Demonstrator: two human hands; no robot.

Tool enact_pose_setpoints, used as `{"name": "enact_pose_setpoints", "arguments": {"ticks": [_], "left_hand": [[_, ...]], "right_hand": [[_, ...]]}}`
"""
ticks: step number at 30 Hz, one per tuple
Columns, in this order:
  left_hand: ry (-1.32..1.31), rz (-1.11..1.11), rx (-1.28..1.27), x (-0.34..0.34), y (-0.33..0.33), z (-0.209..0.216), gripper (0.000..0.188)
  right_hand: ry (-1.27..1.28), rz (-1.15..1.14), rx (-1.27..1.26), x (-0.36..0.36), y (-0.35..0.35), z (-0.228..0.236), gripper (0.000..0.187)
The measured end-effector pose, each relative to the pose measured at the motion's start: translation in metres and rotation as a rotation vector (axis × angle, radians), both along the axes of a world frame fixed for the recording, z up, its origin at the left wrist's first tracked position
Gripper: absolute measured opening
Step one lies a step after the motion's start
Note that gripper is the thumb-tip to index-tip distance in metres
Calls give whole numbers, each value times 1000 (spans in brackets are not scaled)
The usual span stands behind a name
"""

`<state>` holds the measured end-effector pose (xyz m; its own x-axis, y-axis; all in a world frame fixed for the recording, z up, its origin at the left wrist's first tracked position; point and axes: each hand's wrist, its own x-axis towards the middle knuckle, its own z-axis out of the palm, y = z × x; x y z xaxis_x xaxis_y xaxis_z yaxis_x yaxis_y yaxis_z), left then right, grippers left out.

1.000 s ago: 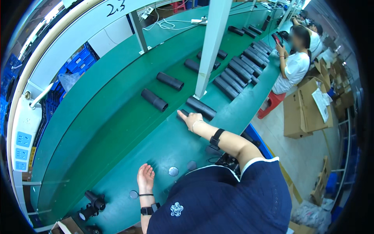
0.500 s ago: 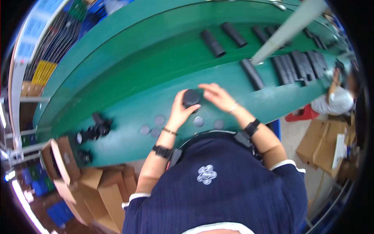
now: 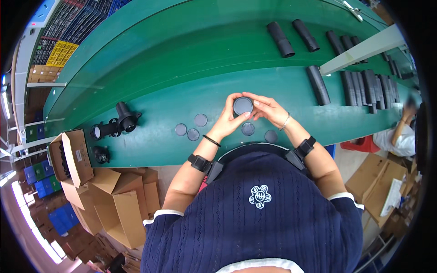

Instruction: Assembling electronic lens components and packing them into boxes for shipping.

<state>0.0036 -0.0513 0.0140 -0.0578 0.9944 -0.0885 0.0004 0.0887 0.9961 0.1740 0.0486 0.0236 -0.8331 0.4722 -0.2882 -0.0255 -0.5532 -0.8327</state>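
Note:
A black cylindrical piece with a round dark-grey end is held between my two hands above the green table, that end facing up. My left hand wraps its left and near side, thumb across the rim. My right hand closes on its right side with fingertips at the rim. The piece's lower part is hidden behind my hands. Below it on the table lie loose round dark discs: one disc under my hands, another to the right, and a small group to the left.
Black tubes lie at right, with a packed row of tubes beyond a slanted pale post. Black jointed fittings sit at left. Open cardboard boxes stand below the left edge. Another person sits far right.
My right hand, earlier apart with fingers extended, has come onto the black cylindrical piece. My left hand still holds it. The whole view has shifted slightly.

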Motion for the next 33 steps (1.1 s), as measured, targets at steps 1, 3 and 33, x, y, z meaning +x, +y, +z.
{"name": "enact_pose_setpoints", "arguments": {"ticks": [1,3,33], "left_hand": [[6,-19,41,2,0,0,64],[159,-30,168,5,5,3,60],[-194,153,-35,10,34,10,59]], "right_hand": [[-40,38,86,1,3,-2,44],[-103,69,230,4,6,0,44],[-22,-137,239,-14,20,-12,29]]}}
